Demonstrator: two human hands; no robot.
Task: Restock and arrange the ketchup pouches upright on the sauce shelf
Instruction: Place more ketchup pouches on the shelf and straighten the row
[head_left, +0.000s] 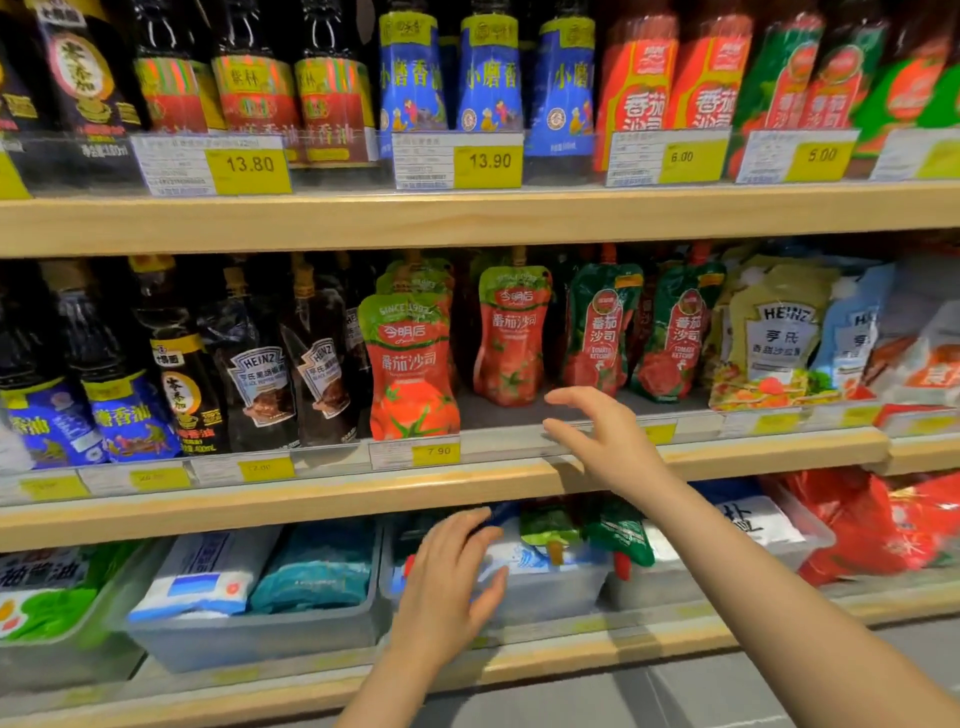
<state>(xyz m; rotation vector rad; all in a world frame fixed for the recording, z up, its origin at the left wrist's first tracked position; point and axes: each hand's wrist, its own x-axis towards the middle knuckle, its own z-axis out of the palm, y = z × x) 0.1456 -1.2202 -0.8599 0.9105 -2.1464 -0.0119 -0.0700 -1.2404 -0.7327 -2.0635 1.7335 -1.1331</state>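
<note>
On the middle sauce shelf (311, 493) a red ketchup pouch with a green top (410, 364) stands upright at the front edge. A second like it (511, 338) stands further back, to its right. Two green-and-red ketchup pouches (602, 332) (675, 338) stand upright beside that one. My right hand (597, 431) hovers open at the shelf lip, in front of the gap below the second pouch, holding nothing. My left hand (447, 587) is open over a grey bin (545, 592) on the lower shelf, where green-topped pouches (587, 530) lie flat.
Dark Heinz sauce pouches (260, 384) and soy bottles (182, 364) fill the shelf's left part. Yellow Heinz salad-dressing pouches (774, 338) crowd the right. Bottles line the top shelf (467, 213). Another grey bin (249, 634) holds salt bags at lower left. Red bags (883, 525) lie at lower right.
</note>
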